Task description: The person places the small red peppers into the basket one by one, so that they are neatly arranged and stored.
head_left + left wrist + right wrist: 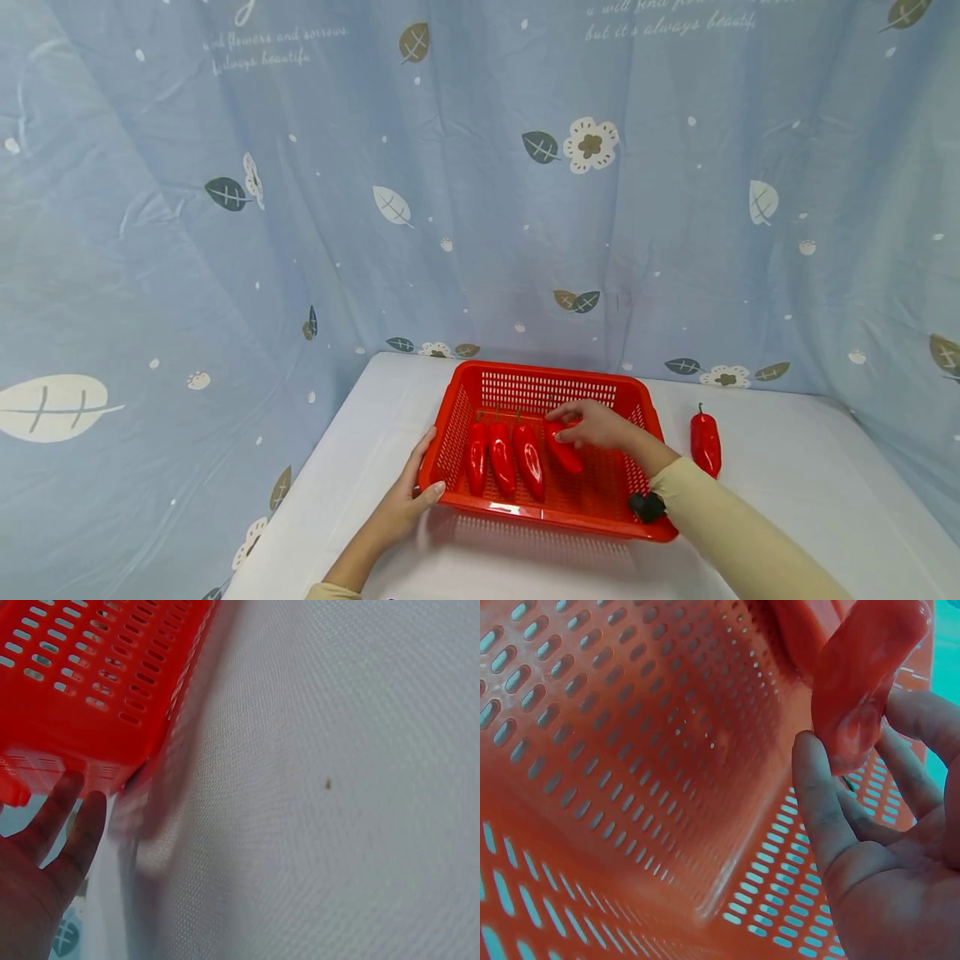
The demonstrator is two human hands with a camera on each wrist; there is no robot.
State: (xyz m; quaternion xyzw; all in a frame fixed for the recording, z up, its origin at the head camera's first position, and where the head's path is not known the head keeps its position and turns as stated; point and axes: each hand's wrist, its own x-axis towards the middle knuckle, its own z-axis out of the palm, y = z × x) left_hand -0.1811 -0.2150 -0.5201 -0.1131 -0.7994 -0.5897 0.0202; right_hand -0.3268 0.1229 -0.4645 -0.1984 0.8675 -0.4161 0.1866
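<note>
A red plastic basket (540, 512) with slotted walls stands on the white table. My left hand (401, 504) holds its near left corner, thumb at the front rim and fingers along the outside of the left wall. Reaching in from the right, my right hand (592, 423) pinches a glossy red pepper (564, 454) near its stem end. In the right wrist view the thumb and fingers sit on either side of that pepper (862, 682). Three more red peppers lie side by side in the basket's left half, the nearest to my right hand being this pepper (529, 462).
Another red pepper (705, 443) lies on the white table (780, 492) to the right of the basket, beyond my right sleeve. A blue patterned curtain (480, 208) hangs behind and at the sides of the table. A small black device (647, 507) shows by the right wrist.
</note>
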